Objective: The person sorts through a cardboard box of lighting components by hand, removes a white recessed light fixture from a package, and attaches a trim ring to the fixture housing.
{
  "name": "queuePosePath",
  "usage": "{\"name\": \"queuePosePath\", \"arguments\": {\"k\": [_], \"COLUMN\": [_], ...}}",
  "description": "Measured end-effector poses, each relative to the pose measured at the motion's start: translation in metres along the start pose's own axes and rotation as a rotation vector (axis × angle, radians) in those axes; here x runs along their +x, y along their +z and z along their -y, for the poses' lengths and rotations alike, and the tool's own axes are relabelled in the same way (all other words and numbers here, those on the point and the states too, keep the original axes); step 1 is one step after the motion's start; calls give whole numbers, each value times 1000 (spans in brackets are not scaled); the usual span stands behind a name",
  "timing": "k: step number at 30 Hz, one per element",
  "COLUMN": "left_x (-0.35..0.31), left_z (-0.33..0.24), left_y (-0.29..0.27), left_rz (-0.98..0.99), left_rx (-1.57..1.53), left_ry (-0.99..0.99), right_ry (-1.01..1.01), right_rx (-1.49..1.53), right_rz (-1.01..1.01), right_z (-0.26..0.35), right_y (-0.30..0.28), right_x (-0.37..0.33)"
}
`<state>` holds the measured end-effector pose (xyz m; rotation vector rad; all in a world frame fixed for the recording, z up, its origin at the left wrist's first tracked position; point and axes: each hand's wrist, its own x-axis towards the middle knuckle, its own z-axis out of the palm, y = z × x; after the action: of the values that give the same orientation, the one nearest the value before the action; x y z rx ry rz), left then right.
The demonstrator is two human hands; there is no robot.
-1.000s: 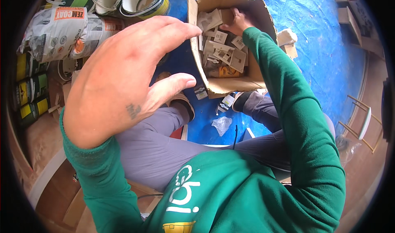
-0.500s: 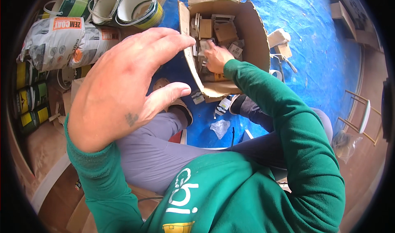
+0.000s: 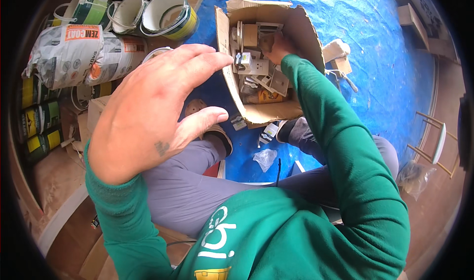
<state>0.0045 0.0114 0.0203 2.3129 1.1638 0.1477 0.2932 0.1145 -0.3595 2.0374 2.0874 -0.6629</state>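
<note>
My left hand is raised close to the camera, left of an open cardboard carton. Its fingers are stretched and its thumb is apart, holding nothing. Inside the carton's far right part, my right hand closes at the side of a small brown cardboard box; its fingertips are partly hidden. Pale socket plates and a flat grey plate lie loosely in the carton. A small white labelled box stands near its left wall, and a yellow-orange packet is at the near end.
Blue plastic sheeting covers the floor. Paint buckets and white sacks stand at the left. Right of the carton lie a pale block and cable pieces. A clear plastic bag lies between my legs.
My right hand has moved away from me and to the right inside the carton, to the brown box. Socket plates and the small white box now show. My left hand stays raised.
</note>
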Motion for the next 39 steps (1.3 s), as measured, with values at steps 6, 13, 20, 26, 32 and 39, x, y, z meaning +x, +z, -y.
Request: {"name": "queuePosePath", "arguments": {"k": [6, 13, 20, 26, 32, 39], "left_x": [1, -6, 1, -3, 2, -4], "left_z": [5, -2, -2, 3, 6, 11], "left_y": [1, 2, 0, 3, 5, 7], "left_rz": [-10, -1, -8, 0, -6, -37], "left_rx": [14, 32, 36, 14, 21, 23], "left_ry": [19, -5, 23, -2, 25, 32], "right_ry": [-201, -244, -407, -113, -98, -12], "right_rx": [-47, -75, -567, -66, 101, -265], "right_rz": [375, 569, 333, 209, 151, 236], "right_z": [51, 77, -34, -14, -17, -27], "right_y": [-9, -24, 25, 23, 26, 49], "right_x": [-91, -75, 20, 2, -6, 7]}}
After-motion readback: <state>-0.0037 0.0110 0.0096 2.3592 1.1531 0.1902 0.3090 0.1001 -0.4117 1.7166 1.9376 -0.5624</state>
